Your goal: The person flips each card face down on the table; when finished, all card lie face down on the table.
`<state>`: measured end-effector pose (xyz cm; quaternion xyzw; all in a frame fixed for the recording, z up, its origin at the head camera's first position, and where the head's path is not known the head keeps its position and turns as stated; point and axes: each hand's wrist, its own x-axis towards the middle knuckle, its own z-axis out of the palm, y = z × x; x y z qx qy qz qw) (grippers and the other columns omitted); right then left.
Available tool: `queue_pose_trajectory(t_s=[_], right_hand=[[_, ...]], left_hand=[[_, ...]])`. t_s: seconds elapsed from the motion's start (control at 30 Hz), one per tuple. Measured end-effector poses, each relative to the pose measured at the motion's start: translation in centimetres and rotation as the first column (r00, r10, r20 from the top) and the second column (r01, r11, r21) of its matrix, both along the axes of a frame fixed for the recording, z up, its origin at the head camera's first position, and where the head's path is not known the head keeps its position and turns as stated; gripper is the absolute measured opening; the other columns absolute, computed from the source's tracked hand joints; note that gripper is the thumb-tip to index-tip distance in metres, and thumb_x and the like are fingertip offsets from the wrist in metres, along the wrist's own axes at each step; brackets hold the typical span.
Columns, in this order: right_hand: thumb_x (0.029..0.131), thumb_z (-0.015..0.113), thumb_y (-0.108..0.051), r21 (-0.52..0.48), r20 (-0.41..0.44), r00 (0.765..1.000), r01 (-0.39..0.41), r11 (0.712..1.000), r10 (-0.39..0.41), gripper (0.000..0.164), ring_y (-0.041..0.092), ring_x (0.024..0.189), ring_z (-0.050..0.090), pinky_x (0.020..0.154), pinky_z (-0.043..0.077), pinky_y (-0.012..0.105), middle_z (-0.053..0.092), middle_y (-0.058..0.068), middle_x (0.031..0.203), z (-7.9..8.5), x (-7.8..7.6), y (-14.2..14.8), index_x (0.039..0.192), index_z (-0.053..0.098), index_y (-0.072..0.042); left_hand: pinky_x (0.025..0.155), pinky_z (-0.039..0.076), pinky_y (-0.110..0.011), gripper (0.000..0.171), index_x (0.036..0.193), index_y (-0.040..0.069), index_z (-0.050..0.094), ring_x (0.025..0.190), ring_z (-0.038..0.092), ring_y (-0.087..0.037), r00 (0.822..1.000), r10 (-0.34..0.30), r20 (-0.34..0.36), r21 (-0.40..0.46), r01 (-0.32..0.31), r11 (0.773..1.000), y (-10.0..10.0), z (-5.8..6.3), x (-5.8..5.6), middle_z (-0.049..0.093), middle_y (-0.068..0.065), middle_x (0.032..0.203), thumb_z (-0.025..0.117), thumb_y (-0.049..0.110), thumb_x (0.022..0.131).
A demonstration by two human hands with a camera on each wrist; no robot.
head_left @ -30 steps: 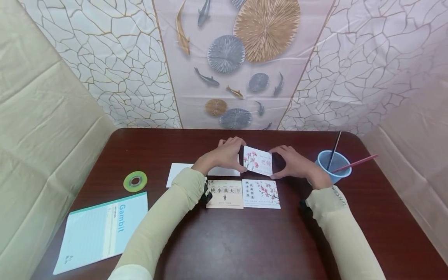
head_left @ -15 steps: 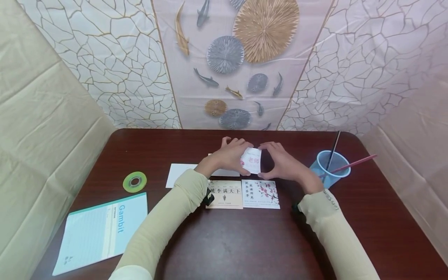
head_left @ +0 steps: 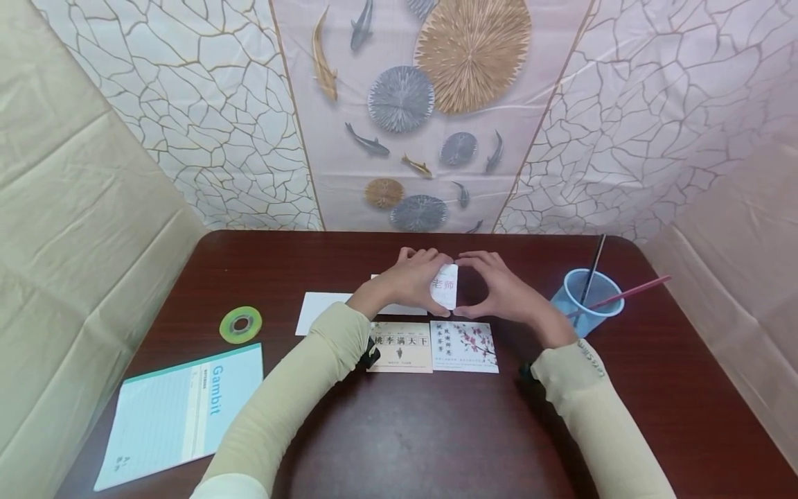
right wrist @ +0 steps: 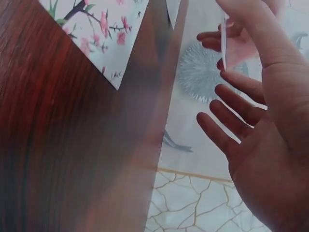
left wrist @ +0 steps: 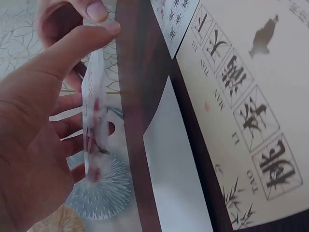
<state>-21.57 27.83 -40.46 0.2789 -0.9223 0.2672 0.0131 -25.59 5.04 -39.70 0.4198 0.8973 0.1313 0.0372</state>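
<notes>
Upright above the table's far part is a small white card [head_left: 444,287] with pink lettering and, in the left wrist view, a blurred floral print [left wrist: 94,130]. My left hand [head_left: 411,277] grips it between thumb and fingers, covering its left part. At its right edge, thumb and index finger of my right hand [head_left: 501,287] pinch the upper and lower corners; the other fingers spread loosely in the right wrist view. Just in front lie a beige lettered card [head_left: 400,348] and a blossom card [head_left: 464,346], side by side. Behind the beige one is a blank white card [head_left: 405,309], partly hidden.
Another blank white card [head_left: 318,308] lies further left. A green tape roll [head_left: 254,324] and a notebook [head_left: 181,412] are on the table's left side. A blue mesh cup [head_left: 576,305] holding two thin sticks stands at the right, near my right wrist.
The card has moved left, with more of it now behind my left hand. My right hand has come left with it, narrowing the space between the hands.
</notes>
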Motion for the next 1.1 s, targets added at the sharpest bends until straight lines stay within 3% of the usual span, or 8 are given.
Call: queue_pose_trajectory(t_s=[0.2,0.4,0.57,0.67,0.77,0.97,1.03,1.1], right_hand=[[0.068,0.086,-0.05,-0.002,0.008,1.0,0.012,1.0,-0.012,0.088,0.026,0.131,0.032,0.104,0.032,0.052,0.043,0.012,0.143,-0.2,0.2,0.0,0.137,0.052,-0.008],[0.07,0.087,-0.047,-0.017,-0.009,1.0,-0.012,1.0,0.011,0.088,0.027,0.131,0.033,0.105,0.031,0.052,0.044,0.012,0.142,-0.7,0.1,0.0,0.138,0.049,-0.006],[0.071,0.085,-0.049,-0.022,0.05,0.999,-0.001,1.0,0.002,0.092,0.025,0.128,0.034,0.105,0.031,0.049,0.044,0.008,0.14,-1.3,0.1,-0.1,0.141,0.043,-0.008],[0.071,0.082,-0.055,-0.02,0.087,0.996,-0.001,1.0,0.003,0.095,0.024,0.126,0.034,0.105,0.031,0.048,0.043,0.006,0.14,-1.6,0.1,-0.3,0.144,0.039,-0.012],[0.07,0.082,-0.057,-0.023,0.097,0.995,0.0,1.0,0.002,0.096,0.024,0.125,0.034,0.105,0.03,0.048,0.043,0.005,0.138,-1.9,0.0,-0.4,0.144,0.038,-0.013],[0.068,0.084,-0.057,-0.016,0.061,0.998,0.026,1.0,-0.025,0.097,0.022,0.125,0.036,0.104,0.033,0.048,0.046,0.003,0.136,-2.4,-0.4,0.0,0.142,0.043,-0.01],[0.068,0.084,-0.055,-0.022,0.062,0.998,0.027,0.999,-0.026,0.095,0.022,0.125,0.036,0.103,0.033,0.048,0.046,0.004,0.135,-2.4,-0.4,0.2,0.141,0.044,-0.009],[0.068,0.085,-0.054,-0.017,0.067,0.997,0.03,0.999,-0.029,0.094,0.022,0.124,0.036,0.103,0.034,0.049,0.046,0.005,0.135,-2.3,-0.4,0.4,0.14,0.044,-0.01]], left_hand=[[0.096,0.025,-0.044,0.092,0.136,0.013,0.047,0.106,0.046,-0.013,1.0,0.003,0.016,0.029,-0.003,1.0,0.0,0.0,0.2,0.05,0.004,0.118,0.08,0.064,0.066],[0.094,0.027,-0.042,0.09,0.134,0.015,0.049,0.111,0.04,-0.016,0.999,0.019,-0.04,0.024,-0.018,1.0,0.2,0.0,0.2,0.045,0.003,0.121,0.08,0.065,0.065],[0.088,0.026,-0.038,0.092,0.139,0.018,0.049,0.111,0.036,-0.016,1.0,0.029,-0.006,0.166,-0.028,0.986,0.1,0.3,0.0,0.042,0.001,0.126,0.082,0.061,0.065],[0.087,0.027,-0.037,0.09,0.141,0.018,0.047,0.114,0.038,-0.017,0.997,-0.007,0.083,0.297,-0.018,0.955,0.1,0.7,-0.1,0.044,0.002,0.13,0.082,0.057,0.067],[0.09,0.027,-0.04,0.085,0.14,0.018,0.044,0.12,0.042,-0.018,0.981,-0.064,0.183,0.425,-0.02,0.905,-0.2,1.3,-0.1,0.047,0.004,0.132,0.083,0.049,0.071],[0.104,0.028,-0.035,0.078,0.14,0.021,0.04,0.125,0.045,-0.014,0.921,-0.195,0.337,0.583,-0.042,0.811,-1.2,1.7,-0.3,0.048,0.003,0.136,0.083,0.036,0.077],[0.105,0.032,-0.033,0.078,0.14,0.021,0.04,0.125,0.044,-0.013,0.905,-0.224,0.362,0.606,-0.046,0.794,-1.5,1.6,-0.3,0.048,0.001,0.137,0.083,0.033,0.077],[0.105,0.033,-0.033,0.079,0.141,0.019,0.039,0.125,0.044,-0.013,0.903,-0.217,0.371,0.601,-0.055,0.798,-1.8,1.3,-0.4,0.047,0.0,0.138,0.084,0.034,0.077]])
